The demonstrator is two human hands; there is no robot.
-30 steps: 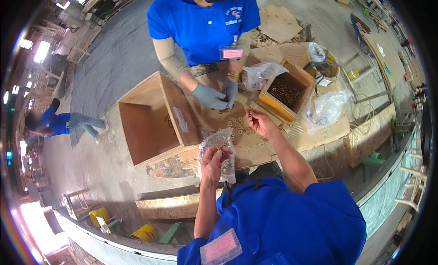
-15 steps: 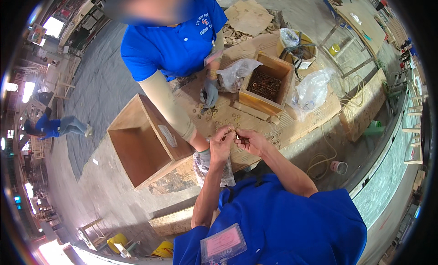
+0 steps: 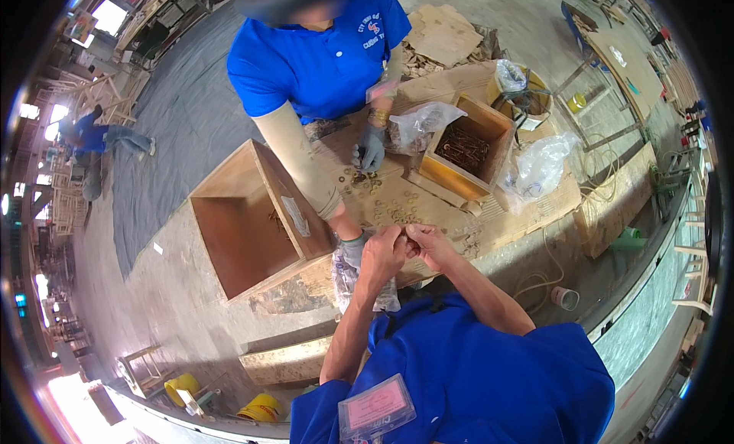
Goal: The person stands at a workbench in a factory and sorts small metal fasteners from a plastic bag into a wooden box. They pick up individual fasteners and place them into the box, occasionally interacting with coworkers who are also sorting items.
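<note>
While the two bare hands meet low on the cardboard [image 3: 535, 207], the left hand [image 3: 381, 254] and the right hand [image 3: 431, 247] both have their fingers bent inward, tips brought together; the fingertips are mostly hidden, so I cannot tell how tightly either one is closed or what, if anything, is between them. Taking that meeting point as the centre of the dial, small brass-coloured rings [image 3: 396, 213] lie scattered flat at 12 o'clock, just beyond the fingers. A clear plastic bag [image 3: 347, 281] lies at 8 o'clock beside the left wrist, and a co-worker's gloved hand [image 3: 352, 250] is at its top at 9, partly behind the left hand. The co-worker's other gloved hand [image 3: 372, 149] is at 11 o'clock, near more rings. At 1 o'clock an open wooden box [image 3: 437, 171] contains a heap of screws [image 3: 462, 148], with a crumpled bag [image 3: 428, 121] touching its left side, another loose bag [image 3: 541, 167] out at 2, and a bigger wooden crate [image 3: 248, 245] tipped open well over at 9 o'clock
</note>
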